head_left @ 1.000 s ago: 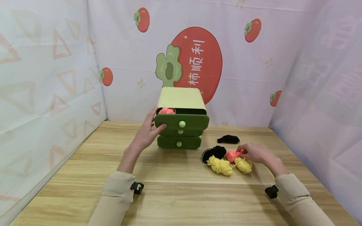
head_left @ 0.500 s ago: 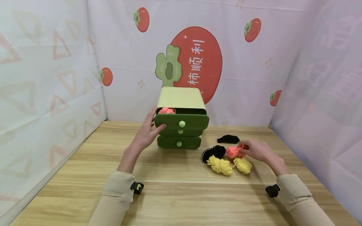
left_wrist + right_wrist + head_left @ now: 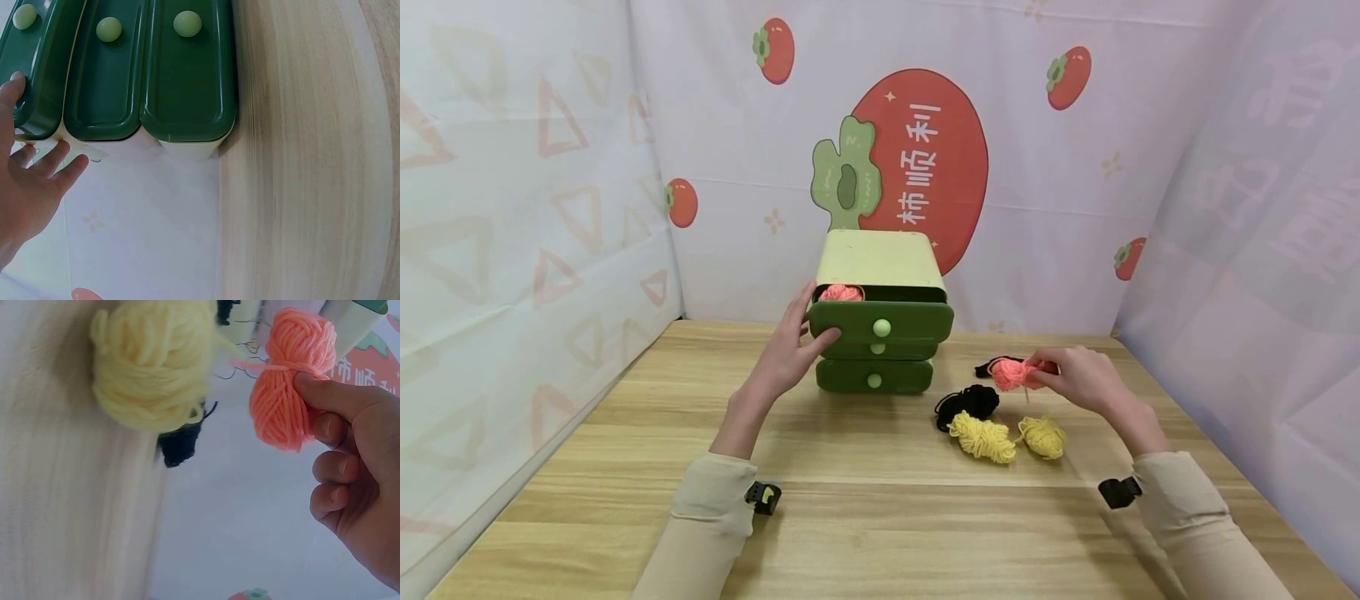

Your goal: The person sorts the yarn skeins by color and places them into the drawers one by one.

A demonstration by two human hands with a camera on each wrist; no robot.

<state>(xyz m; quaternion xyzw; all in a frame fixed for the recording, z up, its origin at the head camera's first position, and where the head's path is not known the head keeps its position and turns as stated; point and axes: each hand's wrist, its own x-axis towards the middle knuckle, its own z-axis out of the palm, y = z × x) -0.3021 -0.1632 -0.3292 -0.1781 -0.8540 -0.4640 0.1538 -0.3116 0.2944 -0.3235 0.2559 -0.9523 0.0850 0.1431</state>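
My right hand (image 3: 1086,382) pinches a pink yarn skein (image 3: 280,409) between thumb and forefinger, holding it above the tabletop. The skein is tied at its middle, with a loose strand hanging. My left hand (image 3: 782,354) is at the left side of a green drawer box (image 3: 880,257). Its thumb touches the front of the pulled-out top drawer (image 3: 917,323), and its fairly straight fingers lie along the side. Another pink skein (image 3: 841,293) shows inside that drawer, at its left end. The lower two drawers are pushed in.
Right of the box, a black skein (image 3: 967,405) and two yellow skeins, one long (image 3: 982,438) and one rounder (image 3: 1042,437), lie close together on the wooden table (image 3: 865,533). Behind the held skein is another black skein (image 3: 985,369), partly hidden. Printed cloth walls surround the table.
My right hand has lifted the pink skein from beside the yellow ones and moved it away from me, in front of the far black skein. The left hand has stayed in place.
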